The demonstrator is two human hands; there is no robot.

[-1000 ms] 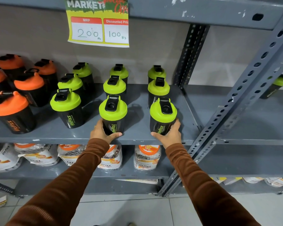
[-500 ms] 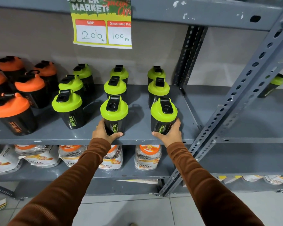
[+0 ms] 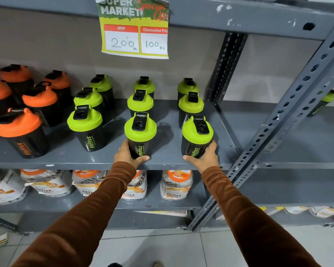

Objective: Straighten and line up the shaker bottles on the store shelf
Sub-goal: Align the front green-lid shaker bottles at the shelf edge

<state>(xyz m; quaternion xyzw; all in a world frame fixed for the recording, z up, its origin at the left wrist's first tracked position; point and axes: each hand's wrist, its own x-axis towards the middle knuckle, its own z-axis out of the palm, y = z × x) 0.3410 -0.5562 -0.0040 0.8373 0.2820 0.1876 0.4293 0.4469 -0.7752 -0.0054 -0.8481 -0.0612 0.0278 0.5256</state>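
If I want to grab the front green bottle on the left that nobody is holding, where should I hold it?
Probably around the black body of the free bottle, below the green lid, coming from the front. It stands upright at the shelf edge, the lid is wider than the body, and bottles crowd behind it.

Shop. Grey slotted metal shelf (image 3: 181,162) with rows of same shaker bottles (image 3: 140,134), packaged goods (image 3: 175,185) below, paper price tag (image 3: 135,29) reading "Super Market", MRP, discounted price.
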